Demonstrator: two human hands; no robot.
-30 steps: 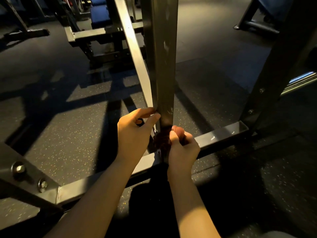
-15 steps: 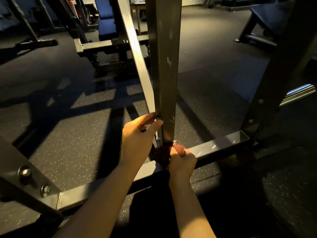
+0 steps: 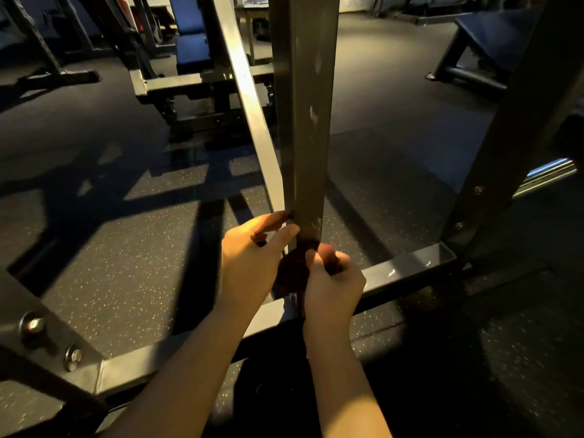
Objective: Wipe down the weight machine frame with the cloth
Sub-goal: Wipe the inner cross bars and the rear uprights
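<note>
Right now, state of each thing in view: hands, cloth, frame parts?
upright post, vertical, paint scuffed.
base crossbar, horizontal, at floor level.
cloth, bunched against the post's foot.
right hand, grips the cloth.
left hand, thumb and forefinger on the post's left edge; grip unclear.

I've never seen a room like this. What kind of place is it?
Probably a gym: speckled black rubber floor, blue padded seats on steel frames, and a bolted grey steel machine frame.

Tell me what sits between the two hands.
In the head view, a dark cloth bunched against the foot of the upright post lies between the left hand and the right hand, which grips it.
</note>
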